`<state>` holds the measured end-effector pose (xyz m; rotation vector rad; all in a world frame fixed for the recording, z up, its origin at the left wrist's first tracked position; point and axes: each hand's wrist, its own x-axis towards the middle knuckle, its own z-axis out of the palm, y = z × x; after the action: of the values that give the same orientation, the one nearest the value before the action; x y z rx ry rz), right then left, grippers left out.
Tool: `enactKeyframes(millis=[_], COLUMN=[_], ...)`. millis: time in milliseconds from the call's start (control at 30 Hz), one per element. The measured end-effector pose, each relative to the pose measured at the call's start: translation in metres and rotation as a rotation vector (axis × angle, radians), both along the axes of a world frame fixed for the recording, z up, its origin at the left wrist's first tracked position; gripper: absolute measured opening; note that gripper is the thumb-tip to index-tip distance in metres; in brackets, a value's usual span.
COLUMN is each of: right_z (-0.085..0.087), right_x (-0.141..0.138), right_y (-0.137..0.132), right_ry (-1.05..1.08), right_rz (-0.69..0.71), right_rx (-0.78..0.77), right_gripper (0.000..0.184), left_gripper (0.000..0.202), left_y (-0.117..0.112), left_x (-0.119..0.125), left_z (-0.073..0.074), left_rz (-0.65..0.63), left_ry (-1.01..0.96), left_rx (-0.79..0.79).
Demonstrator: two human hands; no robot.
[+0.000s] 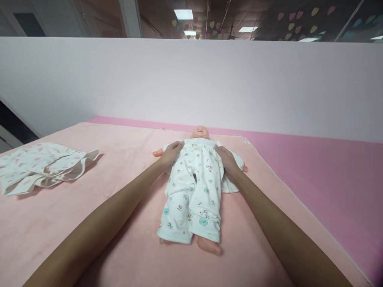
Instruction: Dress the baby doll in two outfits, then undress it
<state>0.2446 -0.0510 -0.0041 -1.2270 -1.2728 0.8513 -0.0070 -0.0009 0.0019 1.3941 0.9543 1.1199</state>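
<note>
Patterned trousers (194, 187) lie on the doll (201, 131), long axis along its body: waistband just below the doll's head, pointing away from me, cuffs toward me at the doll's feet (208, 245). My left grip (172, 152) and right grip (226, 158) are closed on the trousers' upper edges, either side of the doll's body, fingers mostly hidden. A white top (230, 186) shows beside the doll's body. Beneath the doll is a pink blanket (245, 239); well left of the doll, a printed garment (32, 163); beyond its head, a white wall (191, 79).
</note>
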Motion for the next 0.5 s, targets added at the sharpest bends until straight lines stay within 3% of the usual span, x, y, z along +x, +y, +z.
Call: enactKeyframes(millis=[167,233,367,500], right_z=[0.016,0.017,0.003,-0.014], right_x=[-0.013,-0.016,-0.015,-0.009], right_y=[0.013,0.019,0.02,0.011], right_ry=[-0.13,-0.146,-0.158,-0.193], right_rz=[-0.071,-0.124,-0.236,-0.254], right_rx=[0.079,0.081,0.021,-0.06], right_gripper=[0.052,0.048,0.044,0.045], left_gripper=[0.041,0.04,0.042,0.047], left_y=[0.002,0.005,0.011,0.011], left_x=[0.013,0.019,0.024,0.021], left_z=[0.026,0.029,0.014,-0.006], left_rz=[0.057,0.09,0.198,0.239], left_ry=[0.269,0.342,0.382,0.387], left_rx=[0.232,0.258,0.188,0.177])
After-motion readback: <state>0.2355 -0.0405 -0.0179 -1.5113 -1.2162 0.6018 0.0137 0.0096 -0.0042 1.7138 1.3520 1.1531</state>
